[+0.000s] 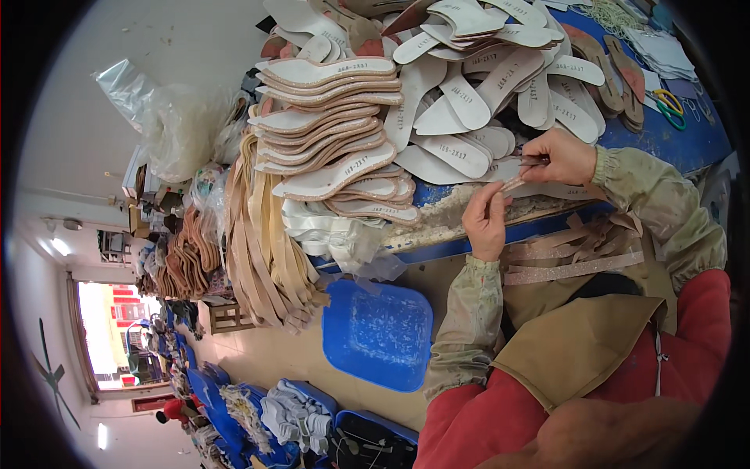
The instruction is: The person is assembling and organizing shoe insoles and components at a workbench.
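Note:
In front of me, just over the table's near edge, my left hand (pixel 486 222) is closed, with thumb and fingers pinching a narrow pale strip (pixel 512 184). Higher and to the right is my right hand (pixel 559 159), its fingers bent and closed round a small dark brown piece (pixel 534 159) too small to name. The strip's far end comes close to the right fingers; whether they touch it I cannot tell. White shoe insoles (pixel 461 156) lie in a loose heap just beyond both hands. Glittery pinkish strips (pixel 578 268) rest across my lap, over a brown apron (pixel 578 344).
Left of the heap stands a stack of edged insoles (pixel 328 125). Beige strips (pixel 258 242) hang over the table's left side. A blue plastic bin (pixel 378 334) is on the floor. Green-and-yellow-handled scissors (pixel 669 109) lie on the blue table (pixel 699 144) at far right.

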A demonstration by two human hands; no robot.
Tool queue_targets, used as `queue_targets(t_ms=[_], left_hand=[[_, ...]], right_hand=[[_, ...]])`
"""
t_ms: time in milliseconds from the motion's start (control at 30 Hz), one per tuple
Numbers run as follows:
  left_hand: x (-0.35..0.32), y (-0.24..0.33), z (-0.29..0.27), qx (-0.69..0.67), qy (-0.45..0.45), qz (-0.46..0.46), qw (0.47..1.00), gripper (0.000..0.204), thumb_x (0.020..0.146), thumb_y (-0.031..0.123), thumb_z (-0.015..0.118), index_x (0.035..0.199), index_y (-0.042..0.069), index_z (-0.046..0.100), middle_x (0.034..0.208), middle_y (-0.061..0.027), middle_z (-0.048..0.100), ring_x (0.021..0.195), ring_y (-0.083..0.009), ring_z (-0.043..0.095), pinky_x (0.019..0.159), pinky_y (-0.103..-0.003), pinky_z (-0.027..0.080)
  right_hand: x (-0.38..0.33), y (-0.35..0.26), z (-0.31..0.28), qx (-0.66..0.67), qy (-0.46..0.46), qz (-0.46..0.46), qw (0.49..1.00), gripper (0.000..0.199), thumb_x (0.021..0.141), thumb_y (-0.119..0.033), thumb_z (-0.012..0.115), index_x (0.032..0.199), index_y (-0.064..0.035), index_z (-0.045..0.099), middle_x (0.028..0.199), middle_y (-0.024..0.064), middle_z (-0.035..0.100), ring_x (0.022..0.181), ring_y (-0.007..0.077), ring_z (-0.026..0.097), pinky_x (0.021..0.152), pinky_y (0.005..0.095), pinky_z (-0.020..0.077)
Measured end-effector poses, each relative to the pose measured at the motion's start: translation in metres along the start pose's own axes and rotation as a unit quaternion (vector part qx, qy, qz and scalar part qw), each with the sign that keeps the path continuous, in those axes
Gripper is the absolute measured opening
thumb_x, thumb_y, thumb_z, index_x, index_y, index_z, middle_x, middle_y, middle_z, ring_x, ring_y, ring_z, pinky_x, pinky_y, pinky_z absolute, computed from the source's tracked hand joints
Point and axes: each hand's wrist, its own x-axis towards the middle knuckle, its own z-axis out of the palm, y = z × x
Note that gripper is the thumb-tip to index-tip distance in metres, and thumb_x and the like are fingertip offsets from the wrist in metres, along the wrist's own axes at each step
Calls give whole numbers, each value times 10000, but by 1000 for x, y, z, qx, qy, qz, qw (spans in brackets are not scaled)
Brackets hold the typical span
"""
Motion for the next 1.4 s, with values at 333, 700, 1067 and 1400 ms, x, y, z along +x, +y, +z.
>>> queue_targets(t_ms=[333, 700, 1067, 1400], left_hand=[[14, 49, 20, 336, -115, 219, 909, 142, 818, 15, 633, 953, 8, 674, 937, -108, 624, 760, -223, 574, 729, -307, 497], [17, 53, 62, 393, -182, 226, 873, 202, 805, 52, 637, 1005, 58, 662, 814, -71, 653, 705, -254, 600, 621, -350, 465], [25, 58, 96, 480, -255, 168, 823, 173, 863, 181, 597, 1004, 118, 675, 776, -64, 667, 601, -273, 604, 529, -352, 451], [24, 53, 112, 490, -261, 180, 812, 172, 853, 199, 616, 984, 112, 685, 763, -67, 670, 601, -274, 607, 519, -350, 447]], right_hand=[[-41, -5, 7, 129, 73, -12, 989, 56, 752, -20, 663, 724, -4, 617, 602, -1, 537, 555, 98, 407, 548, 232, 379], [-76, 30, -7, 79, 117, 1, 990, 72, 751, -29, 674, 723, 0, 613, 611, 6, 536, 567, 104, 417, 563, 242, 388], [-102, 39, -38, 182, 120, 49, 975, 101, 746, -94, 686, 718, -18, 626, 599, 11, 562, 546, 111, 450, 541, 254, 385], [-112, 53, -27, 4, 156, 89, 984, 145, 714, -154, 697, 689, -23, 640, 585, 72, 582, 497, 222, 484, 515, 313, 433]])
